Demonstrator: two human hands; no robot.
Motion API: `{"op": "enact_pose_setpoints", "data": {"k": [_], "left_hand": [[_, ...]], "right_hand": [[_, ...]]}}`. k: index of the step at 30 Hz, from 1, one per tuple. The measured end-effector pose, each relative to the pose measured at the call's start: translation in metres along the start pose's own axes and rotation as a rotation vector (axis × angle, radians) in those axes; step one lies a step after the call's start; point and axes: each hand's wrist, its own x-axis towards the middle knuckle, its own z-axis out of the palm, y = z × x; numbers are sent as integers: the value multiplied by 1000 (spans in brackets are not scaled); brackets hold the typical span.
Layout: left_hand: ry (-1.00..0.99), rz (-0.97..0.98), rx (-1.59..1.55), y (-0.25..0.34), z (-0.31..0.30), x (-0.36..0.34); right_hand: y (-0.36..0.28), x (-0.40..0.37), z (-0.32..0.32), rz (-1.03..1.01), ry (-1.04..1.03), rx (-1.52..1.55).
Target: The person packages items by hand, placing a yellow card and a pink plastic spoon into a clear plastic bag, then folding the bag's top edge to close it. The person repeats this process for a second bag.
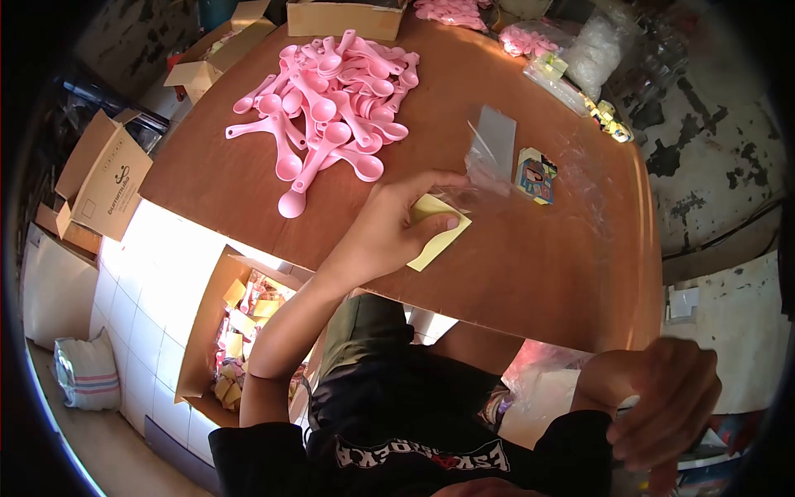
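Pinching — left hand (392, 220) | yellow card (432, 248) between thumb and fingers | right hand (667, 401) — grip unclear

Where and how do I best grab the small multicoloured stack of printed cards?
I'd pinch the stack by its long sides, coming down from the near side: it seems thick enough, and crumpled clear plastic lying close on its left might snag.

The brown wooden surface (530, 282) carries a heap of pink measuring spoons (335, 112) at eleven o'clock, clear plastic sleeves (497, 137) at two, a stack of small printed cards (536, 176) at three, and more pink pieces (451, 12) toward twelve.
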Motion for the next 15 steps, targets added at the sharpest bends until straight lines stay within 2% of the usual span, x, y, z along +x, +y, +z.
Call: {"op": "enact_pose_setpoints", "data": {"k": [1,2,6,7,9,11,13,15], "left_hand": [[-20,-31,-29,-2,-1,-1],[-35,-43,-29,-6,-1,-2],[-23,-109,-41,-14,3,-5],[-1,-92,-39,-14,4,-5],[33,-82,-74,-19,7,-6],[82,-66,-107,-20,5,-7],[54,-161,-79,-16,2,-8],[76,-120,-69,-21,3,-7]], "right_hand": [[10,12,18,-258,117,288],[9,13,20,-257,136,283],[0,12,26,-829,239,-629],[-4,14,29,-828,249,-638],[-11,20,36,-187,226,620],[-4,24,30,-146,177,576],[0,24,20,-106,121,534],[-2,19,8,-144,-94,442]]}}
